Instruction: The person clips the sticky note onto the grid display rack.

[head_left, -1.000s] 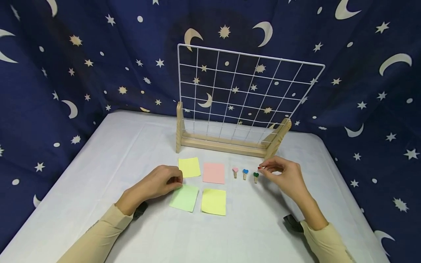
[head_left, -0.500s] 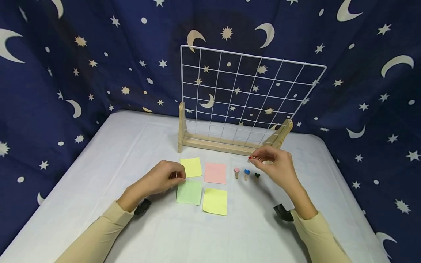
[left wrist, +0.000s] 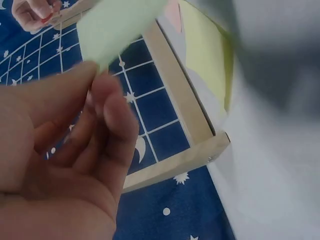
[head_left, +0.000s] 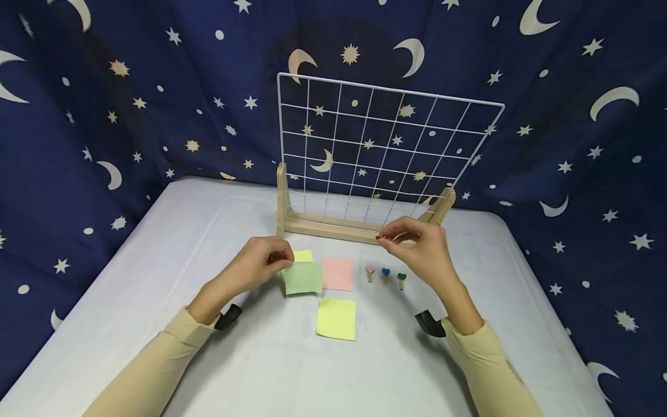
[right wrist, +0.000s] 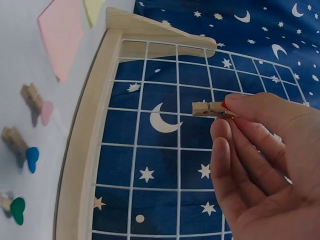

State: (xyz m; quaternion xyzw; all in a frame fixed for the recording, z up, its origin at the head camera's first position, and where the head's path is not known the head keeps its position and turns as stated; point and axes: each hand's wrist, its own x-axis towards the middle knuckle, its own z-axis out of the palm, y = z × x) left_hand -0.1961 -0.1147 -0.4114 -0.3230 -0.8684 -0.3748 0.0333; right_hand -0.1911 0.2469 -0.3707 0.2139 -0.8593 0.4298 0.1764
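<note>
My left hand [head_left: 260, 260] pinches a green sticky note [head_left: 304, 278] by its upper left corner, between thumb and forefinger. The note is raised and overlaps a yellow sticky note [head_left: 303, 255] behind it in the head view. My right hand [head_left: 424, 246] holds a small wooden clothespin [right wrist: 207, 108] by its red end, jaws pointing away from the fingers. That hand is in front of the base of a white wire grid [head_left: 367, 136]. On the table a pink sticky note [head_left: 337, 274] lies between the hands, with a second yellow sticky note [head_left: 336, 319] nearer the front.
Three more clothespins lie in a row right of the pink note, topped with a pink heart [head_left: 370, 269], a blue heart [head_left: 385, 271] and a green heart [head_left: 402, 277]. The grid stands in a wooden base [head_left: 333, 229] at the back of the white table [head_left: 250, 365], before a starry blue curtain.
The left hand has lifted the green note off the table and moved it back. The right hand has carried the red-ended clothespin left and up toward the grid.
</note>
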